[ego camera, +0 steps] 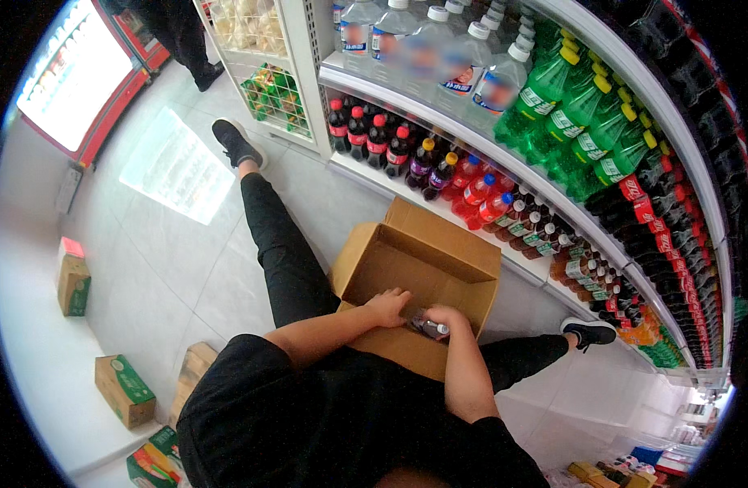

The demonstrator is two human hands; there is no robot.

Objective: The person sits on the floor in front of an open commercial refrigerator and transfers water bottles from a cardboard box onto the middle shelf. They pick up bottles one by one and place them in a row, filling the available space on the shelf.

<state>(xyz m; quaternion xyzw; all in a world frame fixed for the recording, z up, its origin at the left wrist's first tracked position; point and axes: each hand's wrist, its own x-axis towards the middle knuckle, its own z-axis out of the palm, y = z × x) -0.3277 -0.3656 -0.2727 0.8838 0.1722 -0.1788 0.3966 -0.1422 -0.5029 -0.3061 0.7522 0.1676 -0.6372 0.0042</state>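
Observation:
Between my spread legs sits an open cardboard box (423,268) with its flaps folded outward. A small clear plastic bottle (434,328) with a white cap lies tilted over the box's near side, and my right hand (448,318) is closed around it. My left hand (389,307) reaches in over the near edge, with its fingers close to the other end of the bottle. Whether those fingers touch the bottle or hold something is hidden. The part of the box floor that shows is bare cardboard.
A shelf unit holds cola bottles (377,137), red drink bottles (476,189), brown drink bottles (532,229), green soda bottles (563,116) and large clear bottles (432,36). Cartons (125,390) stand by the left wall. A person's leg (185,43) shows beside a lit red-framed cooler (81,73).

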